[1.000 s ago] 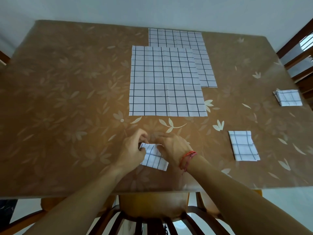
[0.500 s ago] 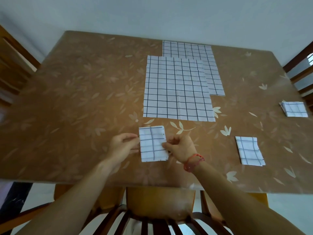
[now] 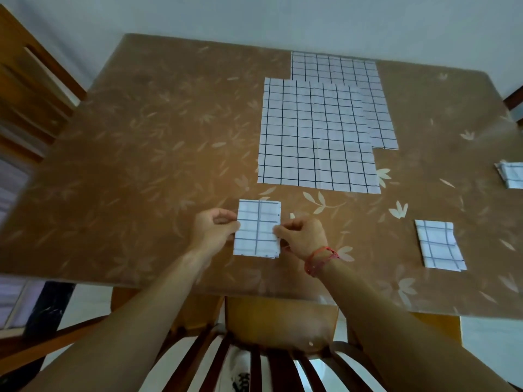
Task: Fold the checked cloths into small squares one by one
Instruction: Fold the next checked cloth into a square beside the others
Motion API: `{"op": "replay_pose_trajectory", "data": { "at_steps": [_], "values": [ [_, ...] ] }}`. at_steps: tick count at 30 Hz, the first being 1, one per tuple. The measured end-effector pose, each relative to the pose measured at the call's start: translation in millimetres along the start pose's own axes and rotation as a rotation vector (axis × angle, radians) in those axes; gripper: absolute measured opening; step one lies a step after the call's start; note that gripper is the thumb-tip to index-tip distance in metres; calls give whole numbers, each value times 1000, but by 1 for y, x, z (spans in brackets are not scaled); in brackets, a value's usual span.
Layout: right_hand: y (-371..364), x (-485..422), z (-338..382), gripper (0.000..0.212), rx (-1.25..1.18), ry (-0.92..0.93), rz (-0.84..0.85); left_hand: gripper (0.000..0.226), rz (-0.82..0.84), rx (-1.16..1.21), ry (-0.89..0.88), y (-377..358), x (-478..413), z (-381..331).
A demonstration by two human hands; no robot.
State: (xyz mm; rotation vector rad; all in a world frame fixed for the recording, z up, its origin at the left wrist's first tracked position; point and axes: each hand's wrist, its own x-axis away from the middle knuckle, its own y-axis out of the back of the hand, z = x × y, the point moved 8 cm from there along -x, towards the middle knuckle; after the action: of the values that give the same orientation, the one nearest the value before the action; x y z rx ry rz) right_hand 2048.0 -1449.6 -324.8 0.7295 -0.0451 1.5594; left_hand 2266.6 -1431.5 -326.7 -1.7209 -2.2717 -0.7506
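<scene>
Folded cloth (image 3: 258, 227), fingers (image 3: 278, 230) on both edges

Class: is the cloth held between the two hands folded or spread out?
Folded: the held cloth is a small rectangle, with layered edges showing at its near right corner.

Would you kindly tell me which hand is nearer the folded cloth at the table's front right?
Right. The right hand pinches the right edge of the held cloth, with bare table between it and the folded cloth; the left hand grips the opposite edge, farther left.
</scene>
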Motion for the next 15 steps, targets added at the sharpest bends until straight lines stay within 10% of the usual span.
{"op": "replay_pose_trajectory", "data": {
  "at_steps": [15],
  "values": [
    [-32,-45,-23,26,69,-92,-68,13,-59,-217,-43,-4,-43,17]
  ]
}}
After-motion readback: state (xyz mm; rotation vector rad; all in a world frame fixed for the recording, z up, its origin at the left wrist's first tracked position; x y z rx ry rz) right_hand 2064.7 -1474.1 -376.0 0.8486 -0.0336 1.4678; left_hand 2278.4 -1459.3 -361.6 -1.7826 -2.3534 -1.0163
